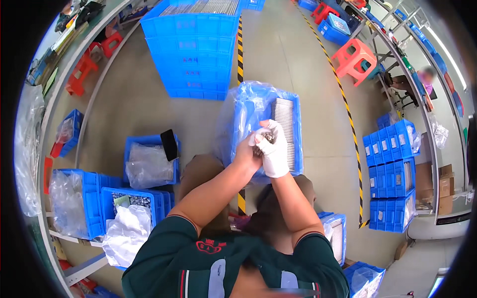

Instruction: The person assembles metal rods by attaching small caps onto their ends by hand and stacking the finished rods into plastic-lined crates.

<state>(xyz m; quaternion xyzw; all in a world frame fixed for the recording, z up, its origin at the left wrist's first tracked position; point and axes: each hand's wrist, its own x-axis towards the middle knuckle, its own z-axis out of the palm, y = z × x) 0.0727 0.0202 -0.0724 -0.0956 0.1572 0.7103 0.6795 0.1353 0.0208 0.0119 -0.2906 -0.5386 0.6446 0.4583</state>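
Both hands are cupped together over the blue crate, around a small heap of brownish-grey metal parts. The parts are too small to name exactly. My left hand curls around the heap from the left side; some white material covers its fingers. On the right, my right hand wears a white glove with bare fingertips and closes over the parts. A row of thin, light-coloured flat pieces stands along the crate's right side. Clear plastic film drapes its left side, partly hidden by my hands.
A tall stack of blue crates stands ahead. At left, a phone lies on a film-covered crate, near a bin of small metal parts. Labelled crates are stacked at right. A red stool and a seated person are farther off.
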